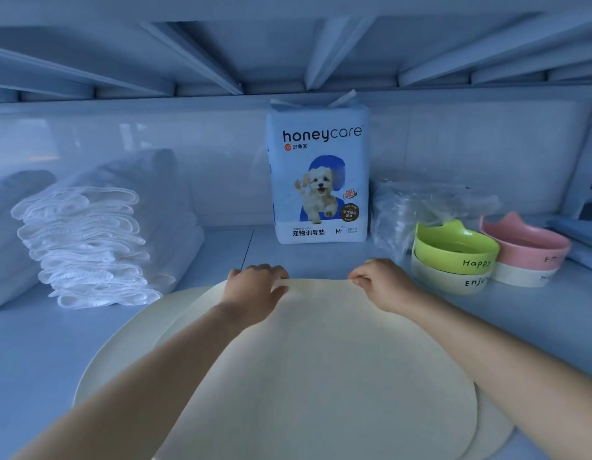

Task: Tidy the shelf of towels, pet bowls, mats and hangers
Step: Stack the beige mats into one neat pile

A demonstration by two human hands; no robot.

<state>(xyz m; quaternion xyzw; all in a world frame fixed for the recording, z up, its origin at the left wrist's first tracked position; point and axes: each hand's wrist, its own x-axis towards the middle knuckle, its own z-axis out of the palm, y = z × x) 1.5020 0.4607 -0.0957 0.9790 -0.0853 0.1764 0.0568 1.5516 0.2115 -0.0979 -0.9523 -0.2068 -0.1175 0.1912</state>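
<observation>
Top mat (321, 360), cream and round, lies front centre on the shelf (49, 360), over at least two like it: a second mat (128, 343) shows past its left edge, a third mat (493, 426) at the lower right. Stack is offset, not squared. Left grip (254, 287) and right grip (380, 280) are both on the far rim of the top mat, a little apart, fingers curled over the edge and pinching it; neither holds anything else. Handling, judged: mat is thin, light, limp rather than stiff. Held by one edge it would likely sag and fold, and its smooth face may slide on the mat below. A two-point hold on the rim suits it; with the grips set wider apart the sheet should stay flatter while it is dragged or lifted into line. Surroundings: folded white towels (88, 247) at left, pack of training pads (319, 174) upright at the back, green bowl (454, 250) and pink bowl (527, 244) each nested on a pale one at right, near the right grip. Keep the mat's edge off them.
</observation>
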